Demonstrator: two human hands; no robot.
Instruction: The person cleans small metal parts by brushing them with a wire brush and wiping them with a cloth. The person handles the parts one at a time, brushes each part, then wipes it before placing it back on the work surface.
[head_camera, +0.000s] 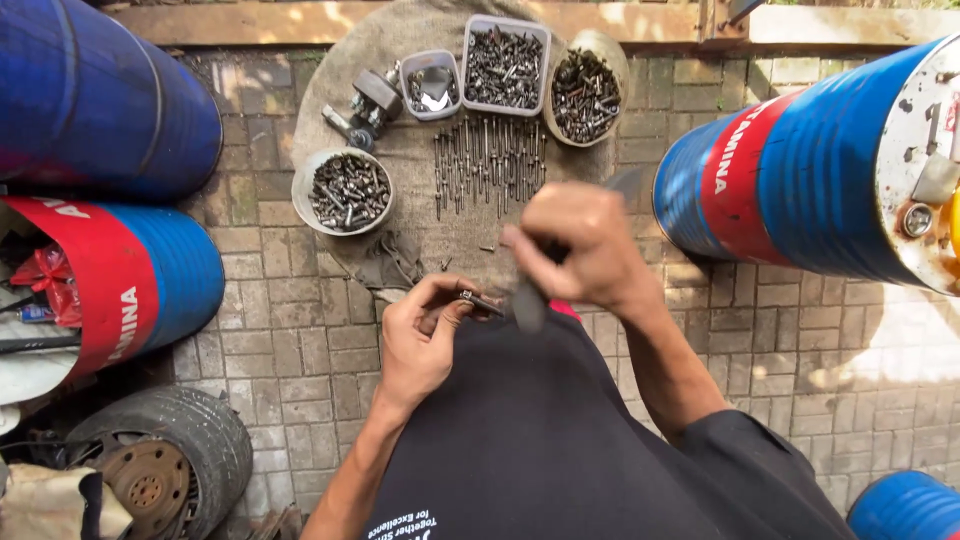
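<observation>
My left hand (420, 340) pinches a small dark bolt (478, 299) by its shank, just above my dark-clothed lap. My right hand (580, 250) is raised beside it and grips a dark tool (528, 305), blurred by motion, whose lower end sits near the bolt's head. Ahead of both hands, a row of several long bolts (490, 160) lies lined up on a round burlap mat (400, 40).
On the mat stand a round bowl (343, 190), two square tubs (506, 65) (431, 85) and another bowl (587, 92), all holding dark bolts and nuts. Blue and red drums (800, 180) (110, 290) flank me on brick paving. A tyre (165, 465) lies at lower left.
</observation>
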